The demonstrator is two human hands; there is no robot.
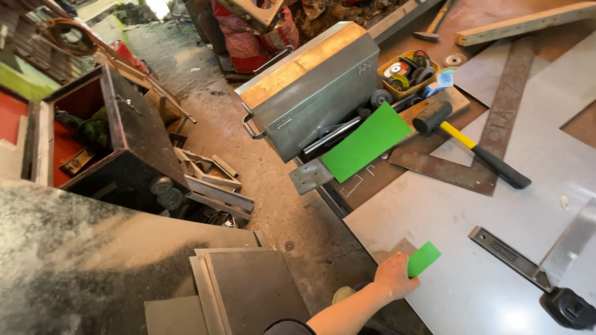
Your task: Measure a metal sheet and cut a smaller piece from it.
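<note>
Head view: one hand holds a small green card over a large metal sheet.

The hand (394, 276), whether left or right I cannot tell, has its grip closed on the small green card (424, 259) at the near edge of the metal sheet (472, 223). The card looks thin, light and flexible; an edge pinch suits it. A larger green card (366, 141) lies well apart by the metal box (313, 87). A mallet (472, 146) and steel square (512, 254) rest on the sheet nearby.
</note>
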